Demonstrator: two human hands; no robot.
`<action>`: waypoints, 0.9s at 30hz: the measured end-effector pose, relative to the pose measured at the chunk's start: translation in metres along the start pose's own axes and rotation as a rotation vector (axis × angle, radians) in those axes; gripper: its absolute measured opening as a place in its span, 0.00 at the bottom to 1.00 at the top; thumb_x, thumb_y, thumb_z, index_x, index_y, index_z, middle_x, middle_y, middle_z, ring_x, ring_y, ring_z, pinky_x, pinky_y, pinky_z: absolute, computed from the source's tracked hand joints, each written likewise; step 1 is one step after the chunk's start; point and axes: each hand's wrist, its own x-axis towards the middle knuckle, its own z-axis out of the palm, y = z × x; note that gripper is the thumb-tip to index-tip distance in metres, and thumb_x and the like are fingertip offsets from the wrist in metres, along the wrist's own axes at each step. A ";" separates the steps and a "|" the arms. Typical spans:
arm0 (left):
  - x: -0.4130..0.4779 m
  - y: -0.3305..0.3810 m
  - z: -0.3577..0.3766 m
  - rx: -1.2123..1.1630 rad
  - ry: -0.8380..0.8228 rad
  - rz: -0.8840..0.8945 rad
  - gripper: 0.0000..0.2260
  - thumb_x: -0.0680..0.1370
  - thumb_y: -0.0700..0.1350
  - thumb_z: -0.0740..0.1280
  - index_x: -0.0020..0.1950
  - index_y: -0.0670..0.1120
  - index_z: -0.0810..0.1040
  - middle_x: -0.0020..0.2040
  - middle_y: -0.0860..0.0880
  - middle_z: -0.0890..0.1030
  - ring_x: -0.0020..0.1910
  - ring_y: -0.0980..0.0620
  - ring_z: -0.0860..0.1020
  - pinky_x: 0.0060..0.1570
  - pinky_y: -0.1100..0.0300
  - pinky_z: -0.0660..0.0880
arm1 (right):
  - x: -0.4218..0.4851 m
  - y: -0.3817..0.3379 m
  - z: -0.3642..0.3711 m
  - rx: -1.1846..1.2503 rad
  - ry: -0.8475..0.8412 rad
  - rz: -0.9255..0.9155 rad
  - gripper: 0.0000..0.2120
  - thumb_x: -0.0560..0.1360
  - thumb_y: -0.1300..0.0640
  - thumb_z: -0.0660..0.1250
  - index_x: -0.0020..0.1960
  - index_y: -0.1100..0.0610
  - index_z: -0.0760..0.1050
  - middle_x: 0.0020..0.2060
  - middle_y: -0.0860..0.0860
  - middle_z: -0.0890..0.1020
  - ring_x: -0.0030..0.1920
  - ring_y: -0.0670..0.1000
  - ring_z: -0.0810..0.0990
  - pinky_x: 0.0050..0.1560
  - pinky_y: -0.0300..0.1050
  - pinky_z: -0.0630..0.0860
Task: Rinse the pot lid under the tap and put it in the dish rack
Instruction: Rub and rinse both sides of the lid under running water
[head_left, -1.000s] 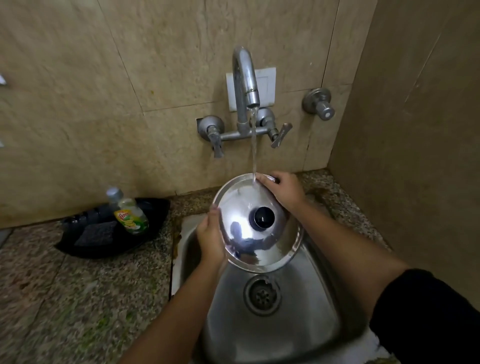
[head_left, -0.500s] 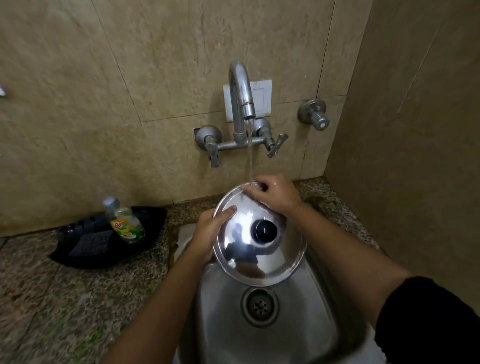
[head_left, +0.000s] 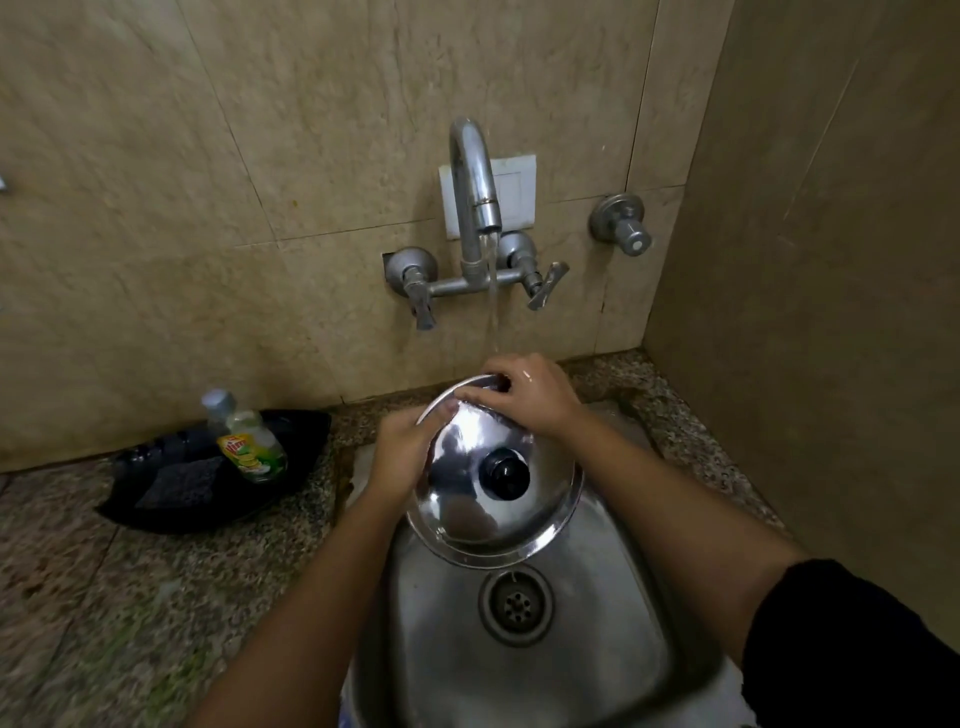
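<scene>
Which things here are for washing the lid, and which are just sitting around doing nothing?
For the job:
- pot lid, held over the sink
- tap, water running
- left hand and right hand, both gripping the lid's rim

Just lying about:
- soap bottle in the black tray
- dark scrub pad in the same tray
- spare wall valve

No dish rack is in view.
</scene>
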 end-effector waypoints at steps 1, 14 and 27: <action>-0.001 -0.004 -0.002 -0.045 0.053 -0.022 0.10 0.71 0.48 0.74 0.36 0.42 0.81 0.35 0.44 0.81 0.36 0.48 0.78 0.40 0.54 0.74 | -0.003 0.007 0.000 0.055 0.042 0.096 0.22 0.70 0.33 0.66 0.39 0.52 0.79 0.31 0.47 0.81 0.34 0.48 0.78 0.35 0.45 0.73; -0.014 -0.002 0.000 -0.215 -0.028 -0.109 0.08 0.76 0.44 0.68 0.41 0.39 0.81 0.34 0.46 0.84 0.33 0.49 0.81 0.33 0.61 0.78 | -0.003 0.015 0.002 0.089 0.137 0.236 0.27 0.69 0.31 0.63 0.35 0.56 0.77 0.29 0.49 0.79 0.33 0.50 0.78 0.36 0.48 0.73; -0.023 -0.009 0.015 -0.168 0.060 -0.146 0.14 0.79 0.51 0.64 0.43 0.43 0.81 0.41 0.43 0.82 0.41 0.45 0.80 0.47 0.50 0.77 | -0.014 0.016 0.019 0.002 0.194 0.381 0.22 0.79 0.41 0.55 0.52 0.57 0.78 0.50 0.55 0.81 0.54 0.57 0.77 0.55 0.54 0.72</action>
